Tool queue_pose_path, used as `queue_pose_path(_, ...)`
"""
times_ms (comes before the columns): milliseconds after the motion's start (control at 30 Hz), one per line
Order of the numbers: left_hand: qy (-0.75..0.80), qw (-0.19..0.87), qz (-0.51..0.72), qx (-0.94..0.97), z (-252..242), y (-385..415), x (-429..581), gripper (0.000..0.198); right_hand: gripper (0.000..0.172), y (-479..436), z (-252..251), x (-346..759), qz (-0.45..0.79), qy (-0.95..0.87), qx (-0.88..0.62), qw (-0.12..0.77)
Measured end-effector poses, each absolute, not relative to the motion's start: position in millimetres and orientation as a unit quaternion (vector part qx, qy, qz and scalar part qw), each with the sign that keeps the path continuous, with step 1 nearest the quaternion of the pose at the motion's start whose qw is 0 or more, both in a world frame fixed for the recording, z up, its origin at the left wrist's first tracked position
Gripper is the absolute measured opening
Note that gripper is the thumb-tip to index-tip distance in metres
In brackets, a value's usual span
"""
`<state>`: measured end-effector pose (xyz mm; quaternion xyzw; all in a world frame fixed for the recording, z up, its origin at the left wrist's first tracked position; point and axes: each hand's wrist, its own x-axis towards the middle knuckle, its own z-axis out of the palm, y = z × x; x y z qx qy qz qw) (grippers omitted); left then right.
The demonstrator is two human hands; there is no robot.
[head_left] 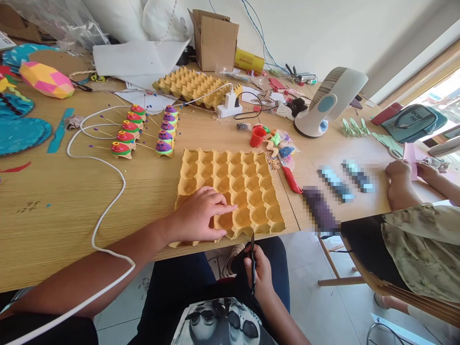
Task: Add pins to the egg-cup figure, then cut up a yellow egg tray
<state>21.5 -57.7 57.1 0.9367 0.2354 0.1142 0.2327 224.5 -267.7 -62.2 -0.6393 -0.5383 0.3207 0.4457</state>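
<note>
A yellow moulded-pulp egg tray (242,199) lies at the table's front edge, cups facing up. My left hand (203,215) rests across its left front part. Its thumb and forefinger are apart over the cups, and the other fingers are partly hidden. Below the table edge, my right hand (261,270) is closed around black scissors (253,263), seen edge-on. Their tip points up at the tray's front rim. Beyond the tray stand two rows of painted egg-cup pieces with pins: red-green ones (125,136) and purple ones (165,136).
A white cable (115,177) loops over the table and my left forearm. Another egg tray (196,86), a power strip (230,111), a red cup (258,137), a red-handled tool (292,181) and a white fan (328,103) stand behind. At right, a co-worker's hands (398,170) hold pink paper.
</note>
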Motion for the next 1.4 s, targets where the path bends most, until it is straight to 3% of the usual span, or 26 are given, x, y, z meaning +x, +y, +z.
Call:
queue_pose_path(467,0.236,0.235,0.122,0.935,55.2,-57.7,20.9,0.055,0.02,-260.9,-70.1,224.4,0.293,-0.554,-0.657,0.419)
queue_pose_path(867,0.232,0.235,0.113,0.937,57.3,-57.4,22.6,0.054,0.026,-259.8,-53.5,229.2,0.292,-0.574,-0.681,0.347)
queue_pose_path(1133,0.232,0.237,0.117,0.936,56.6,-58.0,22.0,0.055,0.028,-250.9,-73.1,231.7,0.268,-0.583,-0.68,0.355)
queue_pose_path(1400,0.231,0.238,0.12,0.936,58.4,-58.4,23.4,0.054,0.026,-254.8,-74.0,231.4,0.329,-0.548,-0.671,0.376)
